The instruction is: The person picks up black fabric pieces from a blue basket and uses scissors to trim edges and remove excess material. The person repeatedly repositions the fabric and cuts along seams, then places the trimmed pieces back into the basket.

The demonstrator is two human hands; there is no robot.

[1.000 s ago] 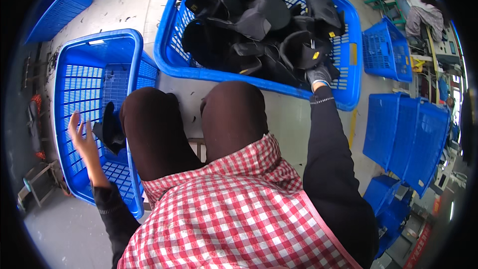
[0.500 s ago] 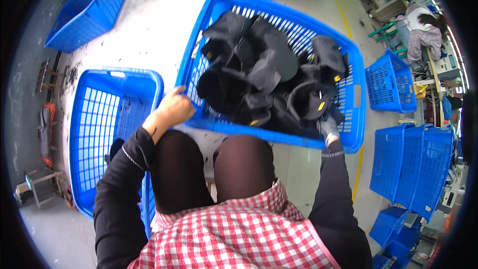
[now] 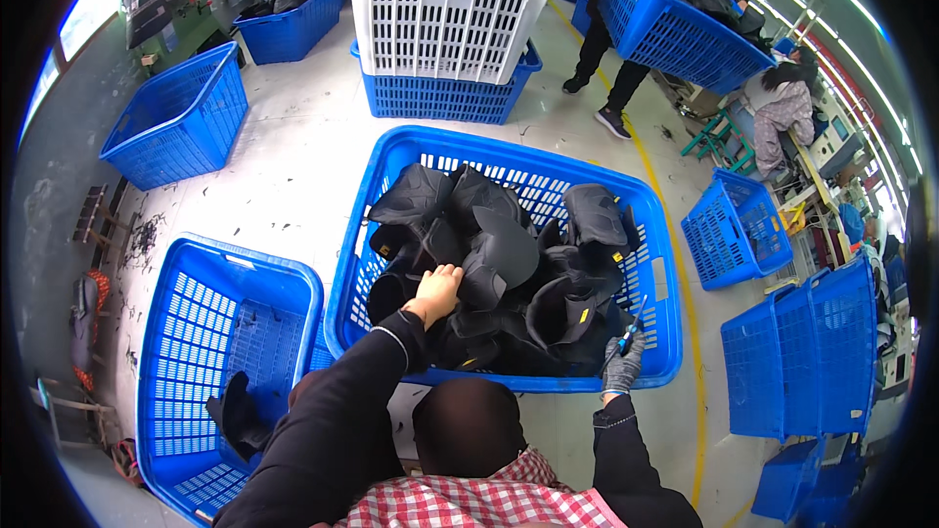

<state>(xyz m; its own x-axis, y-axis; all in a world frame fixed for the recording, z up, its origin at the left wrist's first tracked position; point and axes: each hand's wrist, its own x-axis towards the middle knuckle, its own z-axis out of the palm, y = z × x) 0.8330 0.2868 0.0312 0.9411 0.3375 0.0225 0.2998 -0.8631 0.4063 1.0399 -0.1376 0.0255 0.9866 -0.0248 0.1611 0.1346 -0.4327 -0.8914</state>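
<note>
Pick-up appears in hand; the left hand [image 3: 437, 291] is set at the 8 o'clock edge of a black piece [image 3: 507, 246], midway across the blue crate [image 3: 528, 384]; whether the piece is pinched cannot be told; at the crate's 4 o'clock, a blue-handled tool [image 3: 630, 335] is gripped by the right hand [image 3: 623, 366]; a firm pinch seems needed next.

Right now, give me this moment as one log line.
left hand: at black pieces, grip unclear | right hand: gloved, holding blue-handled tool | front basket: holds black pieces | left basket: dark item inside
</note>
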